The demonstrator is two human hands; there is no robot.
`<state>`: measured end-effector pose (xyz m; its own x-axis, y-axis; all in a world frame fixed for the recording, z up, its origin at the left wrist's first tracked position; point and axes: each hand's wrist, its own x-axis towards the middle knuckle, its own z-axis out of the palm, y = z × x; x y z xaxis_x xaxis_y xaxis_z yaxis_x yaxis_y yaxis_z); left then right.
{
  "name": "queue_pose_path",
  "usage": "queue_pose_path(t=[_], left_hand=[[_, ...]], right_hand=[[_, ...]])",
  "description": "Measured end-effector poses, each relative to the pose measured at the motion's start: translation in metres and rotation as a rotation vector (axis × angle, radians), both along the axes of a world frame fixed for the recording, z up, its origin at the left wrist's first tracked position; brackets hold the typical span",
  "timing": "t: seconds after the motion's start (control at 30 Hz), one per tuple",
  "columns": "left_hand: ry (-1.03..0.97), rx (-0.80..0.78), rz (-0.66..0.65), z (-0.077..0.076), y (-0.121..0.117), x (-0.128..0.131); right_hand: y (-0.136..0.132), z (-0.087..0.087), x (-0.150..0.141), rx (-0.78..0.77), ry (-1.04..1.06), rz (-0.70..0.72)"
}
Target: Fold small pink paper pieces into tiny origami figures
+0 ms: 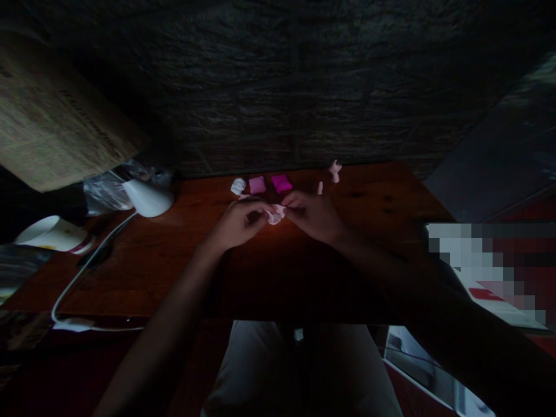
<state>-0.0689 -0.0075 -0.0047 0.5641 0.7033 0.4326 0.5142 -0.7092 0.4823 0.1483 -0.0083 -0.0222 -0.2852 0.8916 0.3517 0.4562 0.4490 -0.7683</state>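
Left hand (241, 225): thumb and fingertips closed in a pinch on the left side of a pale pink piece (275, 219). Right hand (315, 215): fingertips closed on its right side; exact contact of each finger too dim to tell. Piece lies just on the body side of the magenta block (281, 183), my landmark, held between the two hands

Handling, by judgement: light, soft, clay-like, thin and curled at the rim. Likely dents or tears under a hard pinch; perhaps a little tacky rather than slippery. Best hold: flat finger pads at the thicker parts of either side, light pressure, thin rim spared

Outward. Left of the magenta block: a pink block (257, 185), then a white lump (238, 186). Right of it: a small upright-looking pale piece (320, 187), near the right hand, and beyond that a forked pale piece (335, 171). Sideways sweeps of the wrists risk brushing these

Edges: dark wall (260, 116) close behind the magenta block, little reach there. Wooden tabletop (174, 278) runs from the block toward the body, more room that way; front edge above the knees. White cable (69, 284) far left of the block
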Motion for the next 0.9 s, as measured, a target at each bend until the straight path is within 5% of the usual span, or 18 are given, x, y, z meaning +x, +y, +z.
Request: queue_pose_path(t=[0.9], left_hand=[[0.097, 0.056, 0.046, -0.013, 0.01, -0.002]], right_hand=[[0.006, -0.01, -0.011, 0.02, -0.097, -0.055]])
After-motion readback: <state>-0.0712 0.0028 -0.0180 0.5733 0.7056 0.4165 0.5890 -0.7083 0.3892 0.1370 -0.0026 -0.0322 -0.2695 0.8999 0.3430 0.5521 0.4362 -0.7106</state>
